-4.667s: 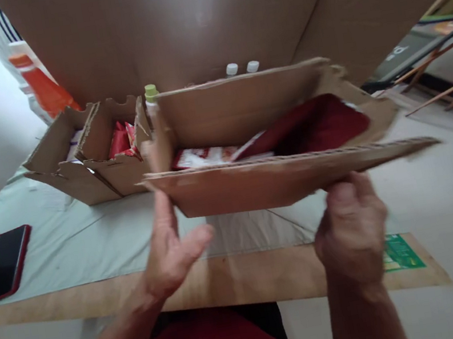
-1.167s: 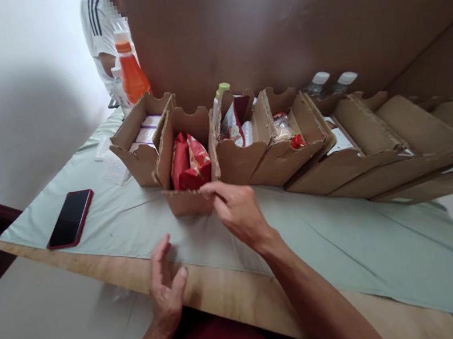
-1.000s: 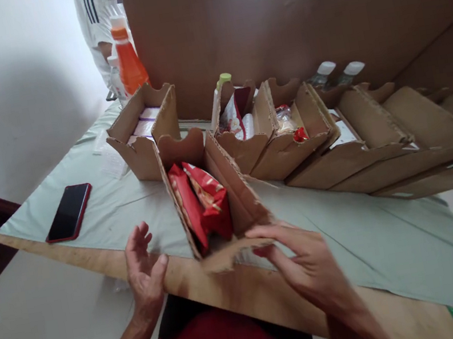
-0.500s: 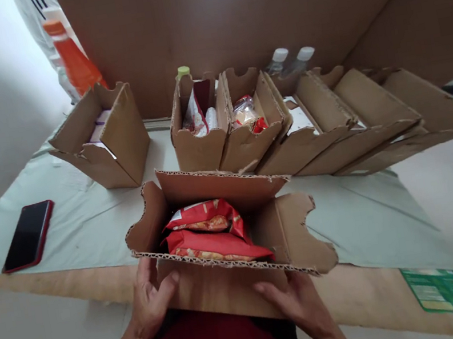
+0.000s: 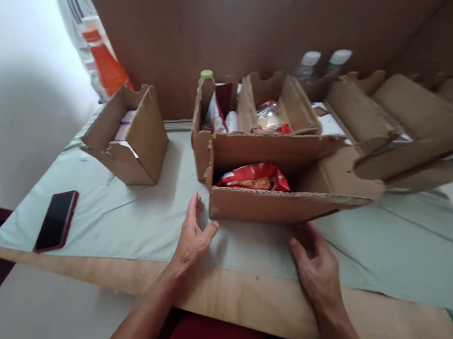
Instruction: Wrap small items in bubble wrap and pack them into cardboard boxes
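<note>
An open cardboard box [image 5: 267,206] holding red snack packets [image 5: 254,177] lies on the pale green cloth [image 5: 130,214], in front of the row of boxes. My left hand [image 5: 192,239] is open beside the box's left end, thumb near its corner. My right hand [image 5: 316,267] rests under the box's front edge with fingers slightly curled, holding nothing that I can see.
A row of open cardboard boxes [image 5: 282,114] with packets stands behind, one separate box [image 5: 130,139] at left. A red-edged phone [image 5: 56,220] lies at far left. An orange bottle [image 5: 107,65] and a person in white stand behind. A tall cardboard wall [image 5: 268,6] backs the table.
I drew the snack box from the row, turned it near my lap, then set it down on the cloth before the row. Both hands have come off it.
</note>
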A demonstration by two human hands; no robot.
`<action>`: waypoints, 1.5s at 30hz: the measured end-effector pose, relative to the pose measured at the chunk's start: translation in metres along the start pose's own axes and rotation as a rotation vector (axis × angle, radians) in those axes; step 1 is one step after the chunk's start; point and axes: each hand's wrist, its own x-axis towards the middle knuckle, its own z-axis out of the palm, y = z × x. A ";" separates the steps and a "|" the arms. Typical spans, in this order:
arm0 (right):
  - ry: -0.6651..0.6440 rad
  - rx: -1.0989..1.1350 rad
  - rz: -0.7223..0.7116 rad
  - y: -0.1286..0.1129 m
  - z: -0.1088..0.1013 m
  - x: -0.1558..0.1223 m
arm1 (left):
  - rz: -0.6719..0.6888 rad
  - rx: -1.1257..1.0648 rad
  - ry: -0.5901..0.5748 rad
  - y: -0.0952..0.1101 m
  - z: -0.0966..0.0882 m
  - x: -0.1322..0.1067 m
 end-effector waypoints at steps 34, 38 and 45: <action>-0.046 -0.158 -0.380 -0.015 0.020 -0.037 | -0.038 0.268 0.340 0.026 -0.111 -0.087; -0.345 0.060 -0.208 -0.034 0.029 -0.064 | -0.111 0.115 0.016 0.028 -0.046 -0.106; -0.545 0.284 0.140 -0.044 0.016 -0.062 | -0.139 -0.039 -0.467 0.041 0.015 -0.112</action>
